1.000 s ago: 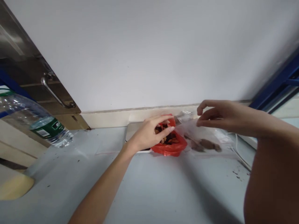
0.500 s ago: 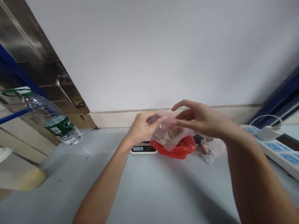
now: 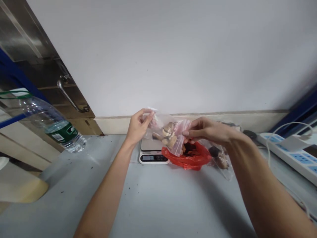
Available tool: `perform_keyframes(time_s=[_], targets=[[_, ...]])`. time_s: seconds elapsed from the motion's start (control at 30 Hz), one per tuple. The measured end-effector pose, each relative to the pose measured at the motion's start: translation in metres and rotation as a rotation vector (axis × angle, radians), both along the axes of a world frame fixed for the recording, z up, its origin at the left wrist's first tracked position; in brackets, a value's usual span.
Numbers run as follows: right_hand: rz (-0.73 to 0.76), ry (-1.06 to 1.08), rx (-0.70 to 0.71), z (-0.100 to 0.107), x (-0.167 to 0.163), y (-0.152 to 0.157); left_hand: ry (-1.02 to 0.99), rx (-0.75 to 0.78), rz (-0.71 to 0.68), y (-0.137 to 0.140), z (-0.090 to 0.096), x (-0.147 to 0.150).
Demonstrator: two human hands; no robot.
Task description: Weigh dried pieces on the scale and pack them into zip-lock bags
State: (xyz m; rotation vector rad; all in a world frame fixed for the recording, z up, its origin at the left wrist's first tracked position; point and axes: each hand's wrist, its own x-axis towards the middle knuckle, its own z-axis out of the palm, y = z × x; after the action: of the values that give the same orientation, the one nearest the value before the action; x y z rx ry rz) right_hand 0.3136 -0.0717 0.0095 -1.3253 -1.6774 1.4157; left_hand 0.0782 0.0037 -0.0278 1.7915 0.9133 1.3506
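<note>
A clear plastic bag (image 3: pixel 160 119) hangs stretched between my two hands, with pale brown pieces (image 3: pixel 169 135) inside that look like dried mushrooms. My left hand (image 3: pixel 140 125) pinches its left edge. My right hand (image 3: pixel 210 130) has its fingers closed on the pinkish right edge. Under the bag stands a white kitchen scale (image 3: pixel 154 159), its display lit and its top partly hidden. Right beside the scale, an open red plastic bag (image 3: pixel 189 161) contains dark orange-brown pieces. Another clear bag (image 3: pixel 223 160) with dark brown lumps lies farther right, partly behind my right wrist.
At the left is a large water bottle (image 3: pixel 63 132) with a green label, near a pale container (image 3: pixel 23 185). A white power strip (image 3: pixel 293 157) with a plugged-in adapter and cable lies along the right. The white wall (image 3: pixel 173 59) rises behind the grey tabletop (image 3: pixel 148 205).
My hands have moved apart, the left one leftward, spreading the clear bag so that its pieces show. More of the scale and the red bag's inside is visible.
</note>
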Motion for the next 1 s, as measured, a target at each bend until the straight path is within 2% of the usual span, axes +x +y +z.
perform_keyframes(time_s=[0.1,0.13,0.17,0.2,0.3,0.33,0.6,0.67,0.8,0.9,1.0], targets=[[-0.018,0.002,0.047,-0.004,-0.005,0.004,0.126,0.158,0.258,-0.001,0.0,-0.002],[-0.033,-0.002,0.065,-0.006,-0.007,0.006,0.192,0.227,0.302,-0.004,0.001,-0.001],[-0.044,-0.003,0.082,-0.008,-0.01,0.008,0.269,0.266,0.276,-0.008,0.003,-0.001],[-0.05,-0.002,0.097,-0.011,-0.014,0.01,0.356,0.263,0.178,-0.012,0.006,0.0],[-0.046,0.031,0.125,-0.018,-0.023,0.014,0.542,0.079,-0.281,-0.026,0.012,0.005],[-0.044,0.045,0.127,-0.02,-0.026,0.015,0.561,0.032,-0.364,-0.029,0.013,0.007],[-0.002,0.118,0.164,-0.025,-0.03,0.015,0.459,-0.082,-0.607,-0.022,0.01,0.003],[0.001,0.111,0.174,-0.026,-0.03,0.014,0.472,-0.084,-0.585,-0.021,0.011,0.001],[-0.035,0.032,0.175,-0.024,-0.031,0.012,0.535,-0.032,-0.432,-0.026,0.012,0.002],[-0.035,-0.044,0.15,-0.019,-0.029,0.011,0.547,-0.013,-0.367,-0.028,0.012,0.004],[-0.108,-0.143,0.102,-0.015,-0.025,0.009,0.519,0.013,-0.218,-0.025,0.015,0.002]])
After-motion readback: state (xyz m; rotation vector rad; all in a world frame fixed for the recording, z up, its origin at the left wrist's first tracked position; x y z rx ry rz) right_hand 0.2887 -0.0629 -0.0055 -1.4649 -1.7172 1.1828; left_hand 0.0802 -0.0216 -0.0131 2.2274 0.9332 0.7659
